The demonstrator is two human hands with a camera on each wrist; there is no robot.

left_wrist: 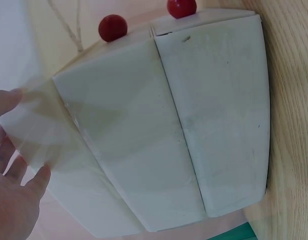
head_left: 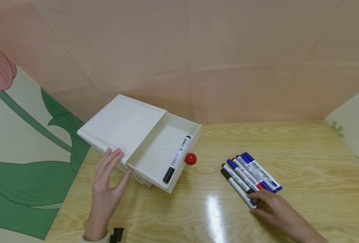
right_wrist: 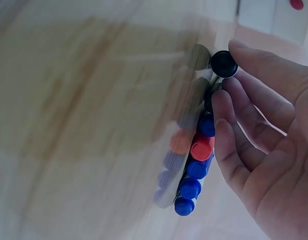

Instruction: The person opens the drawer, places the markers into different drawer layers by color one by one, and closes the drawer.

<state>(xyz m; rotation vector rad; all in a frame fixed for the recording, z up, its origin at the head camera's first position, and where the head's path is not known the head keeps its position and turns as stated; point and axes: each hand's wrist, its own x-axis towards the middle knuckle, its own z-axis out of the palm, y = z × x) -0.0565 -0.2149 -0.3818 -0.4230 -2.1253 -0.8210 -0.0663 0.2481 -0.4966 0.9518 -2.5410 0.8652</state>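
A white desktop drawer unit stands at the left, its top drawer pulled out. One black-capped marker lies inside along the front wall, by the red knob. With fingers spread, my left hand rests on the unit's near side edge. To the right, several markers with blue, red and black caps lie side by side on the table. My right hand pinches the near end of the closest black marker; in the right wrist view its round black end shows between thumb and fingers.
The wooden table ends against a beige covered wall at the back. A wall with a painted flower borders the left. Below the pulled-out drawer, the left wrist view shows another red knob.
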